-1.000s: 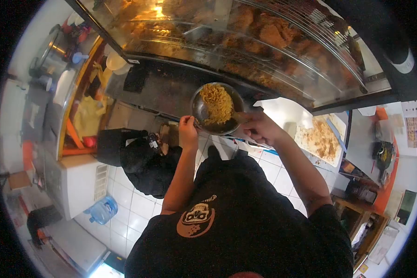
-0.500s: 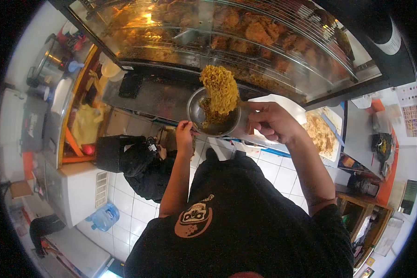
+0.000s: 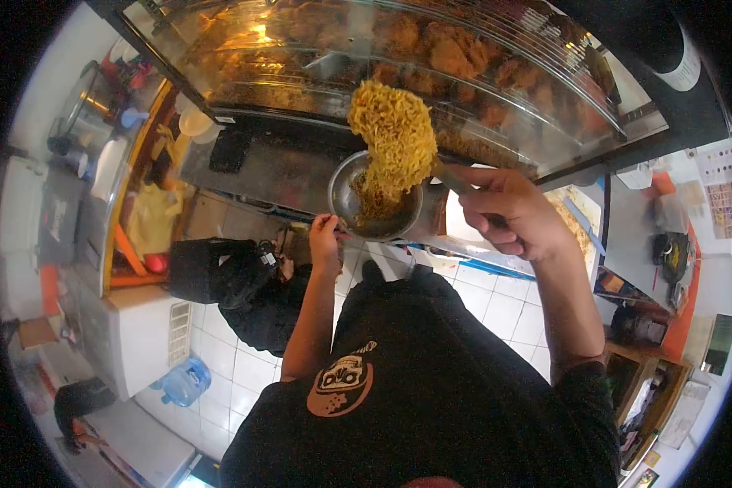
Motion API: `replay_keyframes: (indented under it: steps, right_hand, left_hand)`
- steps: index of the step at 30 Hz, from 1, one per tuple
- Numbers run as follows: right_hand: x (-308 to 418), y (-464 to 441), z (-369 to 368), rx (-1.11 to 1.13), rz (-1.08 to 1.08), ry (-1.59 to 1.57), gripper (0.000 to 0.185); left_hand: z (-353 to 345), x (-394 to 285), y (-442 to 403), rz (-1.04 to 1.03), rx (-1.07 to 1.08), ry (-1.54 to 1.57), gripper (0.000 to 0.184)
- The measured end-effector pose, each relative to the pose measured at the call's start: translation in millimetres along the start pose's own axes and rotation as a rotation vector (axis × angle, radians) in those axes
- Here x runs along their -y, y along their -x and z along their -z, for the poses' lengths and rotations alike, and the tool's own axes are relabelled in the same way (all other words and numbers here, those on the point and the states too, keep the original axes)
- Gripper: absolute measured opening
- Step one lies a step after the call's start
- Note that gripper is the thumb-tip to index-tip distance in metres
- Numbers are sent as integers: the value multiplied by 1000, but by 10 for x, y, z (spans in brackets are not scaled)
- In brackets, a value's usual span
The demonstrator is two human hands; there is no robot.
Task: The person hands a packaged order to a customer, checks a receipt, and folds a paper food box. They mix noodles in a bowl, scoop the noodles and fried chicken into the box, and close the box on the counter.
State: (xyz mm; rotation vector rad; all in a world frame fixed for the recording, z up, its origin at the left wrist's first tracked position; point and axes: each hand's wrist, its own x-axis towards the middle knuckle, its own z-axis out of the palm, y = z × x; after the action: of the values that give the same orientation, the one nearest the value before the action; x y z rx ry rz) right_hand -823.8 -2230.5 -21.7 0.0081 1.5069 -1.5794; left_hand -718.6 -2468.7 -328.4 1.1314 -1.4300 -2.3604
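Note:
A round metal bowl (image 3: 342, 195) sits in front of me, with some yellow food and dark bits inside. My left hand (image 3: 325, 240) is closed on its near left rim. A large clump of yellow noodles (image 3: 392, 134) is raised over the bowl, its lower part trailing toward the food below. My right hand (image 3: 508, 215) grips the short dark handle of a utensil (image 3: 454, 180) that reaches under the clump. The noodles hide the utensil's head, so I cannot tell its kind.
A glass display case (image 3: 366, 49) with fried pieces stands just beyond the noodles. Right of the bowl is a white tray (image 3: 590, 220) of crumbly food. Someone in black (image 3: 256, 285) is low at the left, near a blue water jug (image 3: 185, 382).
My right hand has risen and shifted slightly right, lifting the noodle clump higher above the bowl. My left hand and the bowl have stayed nearly still.

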Motion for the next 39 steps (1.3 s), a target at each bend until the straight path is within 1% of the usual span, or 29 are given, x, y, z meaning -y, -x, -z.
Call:
replay_keyframes:
  steps: [2,3,7,8,10,12,14,15,17,19,22,25,26,30,32,36,37,39]
  right_hand:
    - [119,101,-78,-28,14,30,56]
    - [115,103,-63,-4,21,10,55]
    - [14,37,5,35,-29,-1,43]
    - [-78,-16,29,34,-42,-12,41]
    - [-352,-154,146,59,-37,-15,34]
    - [-777,-391,349,46,-80,-17,32]
    - [-1008,-477,310,-43,-103,-34,41]
    - [-1103,-508,293,-89,-112,-42,46]
    - [-1298,-547,362,-75,-113,-62,49]
    - [-1433,-534,459,-67,-107,-89,53]
    - [-1295,-292,481,-108,-120,-104,53]
    - [-1120,13,604,-92,-44,-129,53]
    - [-1076,115,662,-117,-50,-186,53]
    - [-792,511,827,-258,-61,-124,50]
    - [-818,616,960,-343,-28,-146,51]
    - [-925,711,1208,-382,-31,-168,49]
    - [-975,701,1260,-384,-30,-175,48]
    - [-1067,687,1315,-401,-50,-178,46]
  left_hand:
    - [-13,-47,31,22,-2,-23,11]
    - [-27,-72,50,18,2,-18,10]
    - [-9,-19,48,-2,49,5,7]
    - [7,32,38,-7,68,12,7]
    - [-42,116,67,-9,48,75,11]
    - [-35,220,86,-11,53,111,15]
    - [7,326,95,-19,89,124,16]
    - [7,351,118,-17,85,133,12]
    - [-13,405,183,-14,81,148,5]
    - [-101,318,330,-25,69,113,6]
    - [-132,358,384,0,61,122,8]
    - [-135,385,381,9,84,148,9]
    - [-143,380,389,8,85,160,9]
    - [-204,280,465,-10,102,120,11]
    - [-225,259,486,-1,69,132,12]
    - [-161,363,400,-32,77,123,12]
    - [-184,365,400,-3,56,177,11]
    - [-188,349,405,-8,68,138,11]
